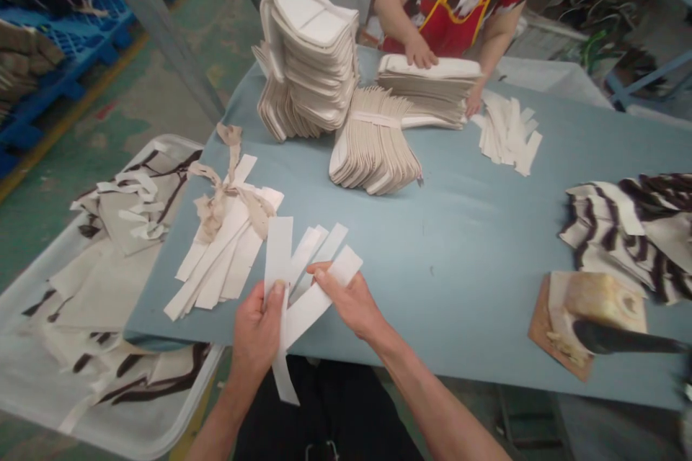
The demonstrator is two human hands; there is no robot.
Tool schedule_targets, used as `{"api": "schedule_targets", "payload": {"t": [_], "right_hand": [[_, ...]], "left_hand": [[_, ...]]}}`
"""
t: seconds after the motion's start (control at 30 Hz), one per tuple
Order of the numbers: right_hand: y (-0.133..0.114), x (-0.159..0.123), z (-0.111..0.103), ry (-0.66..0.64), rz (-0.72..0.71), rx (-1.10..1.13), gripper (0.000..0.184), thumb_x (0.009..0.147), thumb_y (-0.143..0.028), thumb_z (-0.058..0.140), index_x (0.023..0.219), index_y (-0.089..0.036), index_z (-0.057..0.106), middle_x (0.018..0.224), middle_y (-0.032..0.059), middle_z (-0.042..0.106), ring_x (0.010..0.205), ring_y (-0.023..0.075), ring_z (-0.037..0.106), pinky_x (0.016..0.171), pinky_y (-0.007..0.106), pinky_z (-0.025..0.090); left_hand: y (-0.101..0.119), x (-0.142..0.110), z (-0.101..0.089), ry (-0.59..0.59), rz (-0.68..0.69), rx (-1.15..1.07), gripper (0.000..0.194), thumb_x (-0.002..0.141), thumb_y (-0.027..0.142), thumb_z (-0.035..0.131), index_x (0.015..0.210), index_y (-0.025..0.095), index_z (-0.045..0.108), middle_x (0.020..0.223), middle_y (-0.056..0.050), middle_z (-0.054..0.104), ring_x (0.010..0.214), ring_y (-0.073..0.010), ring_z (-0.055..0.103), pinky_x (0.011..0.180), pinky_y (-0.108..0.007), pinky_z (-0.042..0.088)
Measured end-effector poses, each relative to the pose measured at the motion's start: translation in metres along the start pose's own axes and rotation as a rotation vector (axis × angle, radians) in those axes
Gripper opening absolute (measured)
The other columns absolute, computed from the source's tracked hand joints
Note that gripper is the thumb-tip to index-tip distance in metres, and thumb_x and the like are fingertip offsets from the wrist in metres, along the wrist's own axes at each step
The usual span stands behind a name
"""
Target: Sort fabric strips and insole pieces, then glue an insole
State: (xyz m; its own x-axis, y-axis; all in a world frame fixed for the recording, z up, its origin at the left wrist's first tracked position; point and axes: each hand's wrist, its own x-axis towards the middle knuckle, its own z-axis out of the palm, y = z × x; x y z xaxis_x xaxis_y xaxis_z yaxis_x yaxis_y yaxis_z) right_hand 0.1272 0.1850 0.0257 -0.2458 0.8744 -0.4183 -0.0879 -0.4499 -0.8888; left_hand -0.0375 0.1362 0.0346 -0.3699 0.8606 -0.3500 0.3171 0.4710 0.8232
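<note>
Nearest you, your left hand (pixel 256 328) has its thumb and fingers pinching an upright white strip (pixel 278 248), and a curled tail of strip hangs below that hand, past the tabletop (pixel 459 252) edge. Your right hand (pixel 349 295) grips a slanting strip (pixel 305 317) between thumb and fingers, its lower end reaching your left hand. More fanned strips (pixel 331 241) show between your hands — you cannot tell here whether they are held or lying down. Low on your left, beside the tabletop, the white tub (pixel 21 382) holds a loose heap of pale fabric pieces (pixel 91 302) with dark stripes, some spread close to its rim. On the tabletop's left end lies a strip pile (pixel 216 292), with crumpled beige scraps (pixel 210 216) over it. To your right, a yellowish block (pixel 605 299) sits on a brown board (pixel 539 328), just nearer than a striped cloth heap (pixel 605 223). Farther across are a banded bundle (pixel 373 151), a tall folded stack (pixel 318 65) and a long stack (pixel 427 90) under a co-worker's hand (pixel 422 50); a far strip pile (pixel 508 130) lies beside it. Beyond stands a pale bin (pixel 565 79) — its contents cannot be made out.
</note>
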Motion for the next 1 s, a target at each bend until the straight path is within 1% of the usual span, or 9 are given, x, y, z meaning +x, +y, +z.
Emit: {"api": "schedule_targets", "payload": {"t": [0.1,0.23,0.33,0.43,0.57,0.67,0.8,0.9,1.0], "right_hand": [[0.009,0.014,-0.009,0.012,0.091,0.011,0.057,0.076,-0.067,0.077,0.099,-0.015,0.075,0.074,0.0021,0.064,0.064,0.0131,0.053,0.056,0.025,0.044],[0.021,0.027,-0.013,0.059,0.149,-0.062,0.05,0.075,-0.064,0.075,0.083,-0.015,0.071,0.062,0.0012,0.062,0.058,0.0131,0.054,0.056,0.026,0.047],[0.029,0.033,-0.011,0.12,0.14,-0.11,0.047,0.078,-0.063,0.072,0.071,-0.017,0.065,0.057,0.0004,0.058,0.055,0.0128,0.051,0.054,0.026,0.045],[0.034,0.037,-0.007,0.16,0.1,-0.139,0.049,0.081,-0.063,0.068,0.065,-0.018,0.058,0.056,-0.0017,0.051,0.056,0.0109,0.044,0.051,0.024,0.036],[0.034,0.043,-0.004,0.186,0.061,-0.173,0.049,0.081,-0.064,0.065,0.068,-0.018,0.056,0.063,-0.0017,0.048,0.06,0.0102,0.039,0.053,0.024,0.033],[0.031,0.046,-0.006,0.164,0.065,-0.255,0.054,0.084,-0.071,0.056,0.065,-0.02,0.05,0.063,-0.0011,0.046,0.061,0.0114,0.039,0.054,0.025,0.033],[0.025,0.048,-0.022,0.143,0.06,-0.356,0.06,0.085,-0.075,0.051,0.059,-0.023,0.04,0.057,-0.0026,0.037,0.059,0.0112,0.034,0.052,0.025,0.026],[0.019,0.05,-0.044,0.136,0.111,-0.547,0.061,0.086,-0.073,0.054,0.054,-0.022,0.042,0.054,-0.0022,0.038,0.056,0.0119,0.034,0.053,0.027,0.025],[0.015,0.057,-0.068,0.123,0.204,-0.765,0.059,0.085,-0.064,0.064,0.048,-0.021,0.047,0.049,-0.0013,0.041,0.054,0.0125,0.037,0.054,0.028,0.023]], "left_hand": [[-0.007,0.024,0.004,0.007,0.008,0.044,0.044,0.091,0.059,0.05,0.088,0.019,0.067,0.064,-0.001,0.064,0.065,-0.0226,0.062,0.061,-0.03,0.047],[-0.014,0.045,0.011,-0.002,0.033,0.104,0.042,0.092,0.057,0.047,0.084,0.02,0.065,0.07,-0.002,0.067,0.068,-0.0226,0.061,0.063,-0.031,0.045],[-0.02,0.053,0.013,-0.049,0.047,0.142,0.041,0.091,0.057,0.047,0.077,0.021,0.063,0.065,-0.002,0.065,0.065,-0.022,0.06,0.061,-0.031,0.043],[-0.025,0.059,0.014,-0.072,0.065,0.172,0.04,0.09,0.056,0.046,0.076,0.021,0.062,0.065,-0.001,0.064,0.066,-0.0218,0.06,0.062,-0.031,0.042],[-0.027,0.067,0.009,-0.018,0.091,0.213,0.037,0.093,0.052,0.045,0.078,0.022,0.06,0.066,0.0,0.06,0.068,-0.0199,0.058,0.066,-0.03,0.04],[-0.024,0.073,0.003,0.037,0.112,0.255,0.038,0.094,0.05,0.048,0.068,0.023,0.051,0.058,0.003,0.048,0.062,-0.017,0.049,0.064,-0.03,0.033],[-0.022,0.079,-0.004,0.097,0.127,0.293,0.042,0.094,0.048,0.05,0.061,0.024,0.042,0.053,0.005,0.038,0.056,-0.0152,0.039,0.062,-0.032,0.026],[-0.027,0.08,-0.007,0.157,0.114,0.285,0.042,0.095,0.048,0.051,0.062,0.024,0.041,0.054,0.005,0.037,0.057,-0.0149,0.037,0.061,-0.032,0.025],[-0.036,0.08,-0.007,0.225,0.073,0.242,0.045,0.1,0.049,0.044,0.063,0.025,0.037,0.055,0.006,0.034,0.057,-0.0144,0.037,0.059,-0.031,0.027]]}}
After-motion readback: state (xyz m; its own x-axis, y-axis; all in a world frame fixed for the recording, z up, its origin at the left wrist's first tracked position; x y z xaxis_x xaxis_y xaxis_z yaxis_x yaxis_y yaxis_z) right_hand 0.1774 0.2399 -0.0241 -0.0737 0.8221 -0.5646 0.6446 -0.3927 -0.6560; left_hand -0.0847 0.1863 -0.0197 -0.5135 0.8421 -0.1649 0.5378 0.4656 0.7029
